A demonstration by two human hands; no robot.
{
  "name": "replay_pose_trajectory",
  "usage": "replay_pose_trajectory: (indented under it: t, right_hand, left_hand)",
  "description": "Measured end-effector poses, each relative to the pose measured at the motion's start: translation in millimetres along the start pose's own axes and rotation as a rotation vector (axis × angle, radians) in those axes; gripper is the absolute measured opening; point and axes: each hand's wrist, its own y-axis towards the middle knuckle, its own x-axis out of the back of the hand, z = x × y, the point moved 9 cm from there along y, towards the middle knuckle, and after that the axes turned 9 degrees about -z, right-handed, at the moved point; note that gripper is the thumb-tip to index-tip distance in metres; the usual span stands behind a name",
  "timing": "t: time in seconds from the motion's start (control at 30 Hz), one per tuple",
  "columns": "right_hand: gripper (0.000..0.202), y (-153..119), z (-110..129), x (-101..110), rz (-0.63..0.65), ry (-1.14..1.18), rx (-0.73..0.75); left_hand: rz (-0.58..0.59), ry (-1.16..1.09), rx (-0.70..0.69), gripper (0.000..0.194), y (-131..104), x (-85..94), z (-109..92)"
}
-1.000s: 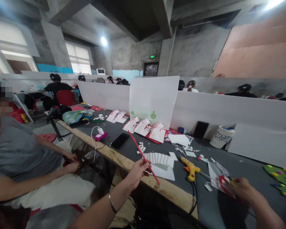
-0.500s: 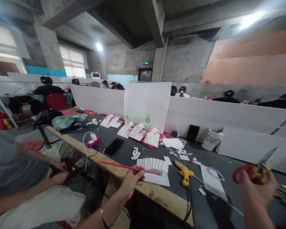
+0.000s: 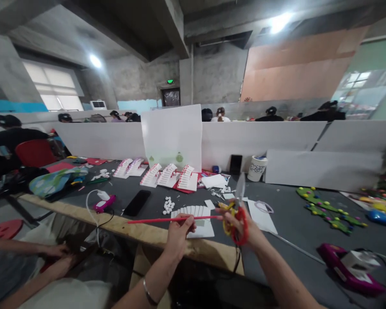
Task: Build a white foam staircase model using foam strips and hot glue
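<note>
My left hand (image 3: 180, 234) pinches a thin red stick (image 3: 148, 221) near its middle, holding it level above the table's front edge. In my right hand (image 3: 244, 229) are scissors (image 3: 241, 221) with red and yellow handles, their blades pointing up and away. The fingertips of that hand meet the right end of the stick, or lie very close to it. Below the stick lies a white stepped piece (image 3: 196, 211) on a white base, partly hidden by my left hand. Small white balls (image 3: 168, 205) are heaped just behind it.
Several white stepped models with red trim (image 3: 169, 175) stand before an upright white board (image 3: 172, 137). A black phone (image 3: 137, 203), a white cup (image 3: 256, 168), green garlands (image 3: 328, 208) and purple power strips (image 3: 349, 270) lie around. A co-worker's hands (image 3: 59, 257) are at left.
My right hand has brought the scissors leftward from the table's right side to the stick's right end. The stick has turned nearly level. The view has swung right.
</note>
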Motion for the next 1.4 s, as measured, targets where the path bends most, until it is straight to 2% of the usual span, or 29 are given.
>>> replay_pose_trajectory:
  t: [0.03,0.1,0.23,0.33,0.4,0.5,0.53,0.6,0.67,0.77,0.83,0.93,1.0,1.1,1.17,1.3,1.4]
  right_hand:
    - [0.062,-4,-8,-12,0.029,-0.005,-0.003]
    - [0.06,-9,-19,-21,0.01,0.014,0.018]
    - [0.059,-12,-32,-19,-0.054,0.066,0.036]
    - [0.058,-15,-35,-17,-0.068,0.002,0.057]
    - [0.056,-16,-33,-14,-0.083,-0.039,0.096]
    - [0.057,-12,-26,3,-0.168,-0.055,0.146]
    - [0.057,-9,-25,11,-0.204,-0.052,0.151]
    - [0.056,-4,-24,29,-0.271,-0.033,0.149]
    - [0.056,1,-27,42,-0.313,-0.013,0.138]
    - [0.055,3,-31,48,-0.325,0.003,0.124]
    - [0.055,2,-33,45,-0.313,0.001,0.131]
    - [0.055,0,-33,36,-0.269,-0.036,0.16]
    - [0.054,-2,-34,27,-0.22,-0.079,0.17]
    - [0.053,-6,-35,12,-0.139,-0.135,0.172]
    - [0.057,-8,-35,6,-0.116,-0.153,0.175]
    - [0.061,-18,-39,12,-0.187,-0.142,0.165]
    - [0.054,-33,-54,16,-0.141,-0.149,0.092]
  left_hand:
    - [0.007,0.005,0.008,0.035,-2,-1.9,3]
    - [0.032,0.018,0.021,0.034,-5,-5.7,9]
    - [0.081,0.001,0.074,0.036,-6,-13.5,28]
    - [0.109,0.051,0.125,0.037,-3,-12.3,45]
    - [0.113,0.217,0.049,0.031,1,0.0,44]
    - [0.161,0.626,-0.267,0.019,-1,23.9,29]
    - [0.197,0.753,-0.361,0.019,-5,30.1,27]
    - [0.301,0.968,-0.451,0.029,-11,38.3,35]
    - [0.379,1.122,-0.478,0.039,-12,40.2,49]
    - [0.442,1.206,-0.497,0.041,-4,25.7,64]
    - [0.433,1.157,-0.52,0.038,3,9.1,65]
    - [0.342,0.952,-0.502,0.034,10,-11.0,57]
    - [0.294,0.721,-0.347,0.03,12,-18.0,59]
    - [0.247,0.306,0.006,0.035,9,-25.2,72]
    - [0.211,0.115,0.122,0.039,6,-28.9,71]
    - [0.146,0.004,0.098,0.039,5,-27.9,47]
    - [0.094,-0.057,0.096,0.038,7,-23.0,32]
